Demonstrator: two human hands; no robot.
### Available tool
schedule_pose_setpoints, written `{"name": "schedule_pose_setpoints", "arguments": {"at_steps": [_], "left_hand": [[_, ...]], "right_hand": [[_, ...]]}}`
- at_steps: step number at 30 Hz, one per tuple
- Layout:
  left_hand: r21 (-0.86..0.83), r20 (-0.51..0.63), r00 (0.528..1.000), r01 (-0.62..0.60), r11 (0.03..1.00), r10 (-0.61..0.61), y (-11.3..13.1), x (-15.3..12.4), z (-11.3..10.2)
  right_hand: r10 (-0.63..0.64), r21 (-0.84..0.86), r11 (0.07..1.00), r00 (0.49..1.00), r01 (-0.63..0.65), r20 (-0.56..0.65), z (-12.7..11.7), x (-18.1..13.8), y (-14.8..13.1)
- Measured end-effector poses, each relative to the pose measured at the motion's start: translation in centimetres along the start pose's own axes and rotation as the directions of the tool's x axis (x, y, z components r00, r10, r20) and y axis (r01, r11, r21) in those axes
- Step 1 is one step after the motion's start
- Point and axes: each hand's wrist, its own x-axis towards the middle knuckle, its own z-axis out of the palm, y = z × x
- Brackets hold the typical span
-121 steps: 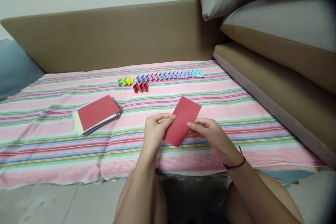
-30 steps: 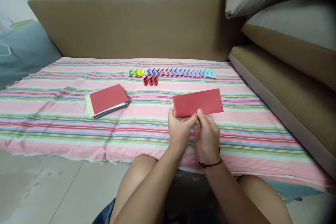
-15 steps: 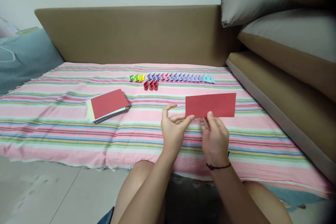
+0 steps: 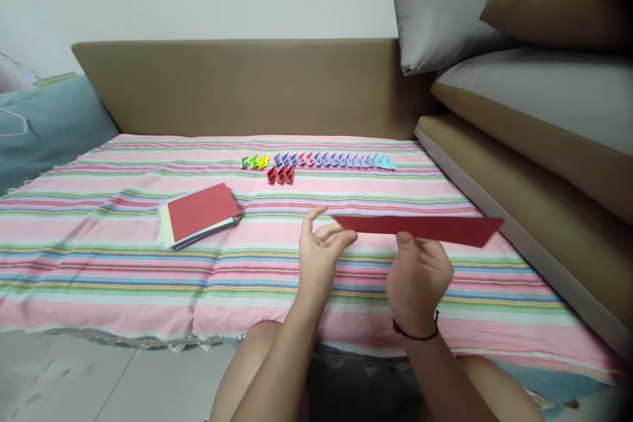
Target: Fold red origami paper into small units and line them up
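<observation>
A sheet of red paper (image 4: 420, 227) is held up in front of me, tilted so that it appears as a thin, long strip. My right hand (image 4: 419, 280) pinches its lower edge near the middle, thumb on the near side. At the paper's left corner, my left hand (image 4: 319, 250) holds it between thumb and fingers, with the index finger raised and curled away. Past the hands lie three small folded red paper pieces (image 4: 281, 175). Behind them runs a row of similar folded pieces (image 4: 336, 159) in purple, pink and light blue, with green and yellow ones (image 4: 254, 161) at its left.
To the left, a stack of coloured paper (image 4: 202, 211) with a red sheet on top rests on the striped cloth (image 4: 267, 257). Grey and brown cushions (image 4: 534, 92) are piled along the right. A brown backrest (image 4: 247, 89) stands at the rear, and a blue cushion (image 4: 49, 125) at far left.
The red paper has tilted from facing me to nearly edge-on, its right end swinging further right. My right hand has turned and moved slightly right and down. The view has tipped upward.
</observation>
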Motion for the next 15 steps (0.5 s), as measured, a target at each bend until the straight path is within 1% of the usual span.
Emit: {"name": "schedule_pose_setpoints", "arguments": {"at_steps": [1, 2, 3, 4, 5, 7, 9, 11, 15], "left_hand": [[-0.031, 0.06, 0.997, 0.052, 0.998, -0.05, -0.2, 0.0, 0.0], [-0.044, 0.127, 0.988, 0.093, 0.995, -0.086, -0.4, -0.1, 0.1], [-0.042, 0.184, 0.978, 0.111, 0.993, -0.101, -0.7, -0.2, 0.3], [-0.031, 0.22, 0.97, 0.111, 0.993, -0.101, -1.0, -0.5, 0.6], [-0.021, 0.225, 0.97, 0.103, 0.994, -0.096, -1.4, -0.7, 0.9], [-0.04, 0.18, 0.979, 0.104, 0.994, -0.095, -2.0, -1.2, 1.6], [-0.056, 0.112, 0.989, 0.1, 0.993, -0.093, -2.5, -1.5, 2.0], [-0.071, 0.067, 0.994, 0.096, 0.993, -0.091, -2.8, -1.5, 2.1], [-0.1, 0.019, 0.994, 0.111, 0.989, -0.11, -3.2, -1.1, 1.9]], "right_hand": [[-0.033, -0.015, 0.999, 0.999, 0.033, -0.023, 0.0, 0.0, -0.4], [-0.039, -0.007, 0.999, 0.999, 0.039, -0.026, 0.1, -0.1, -0.8], [-0.014, 0.014, 1.0, 1.0, 0.014, -0.016, 0.2, -0.2, -1.1], [0.039, 0.044, 0.998, 0.999, -0.04, 0.006, 0.5, -0.4, -1.4], [0.113, 0.068, 0.991, 0.993, -0.116, 0.039, 0.7, -0.7, -1.6], [0.258, 0.128, 0.954, 0.959, -0.272, 0.119, 1.2, -1.3, -1.6], [0.332, 0.186, 0.913, 0.927, -0.363, 0.178, 1.6, -1.8, -1.1], [0.352, 0.219, 0.894, 0.916, -0.39, 0.195, 1.7, -2.1, -0.6], [0.362, 0.236, 0.883, 0.909, -0.405, 0.206, 1.8, -2.2, 0.4]]}}
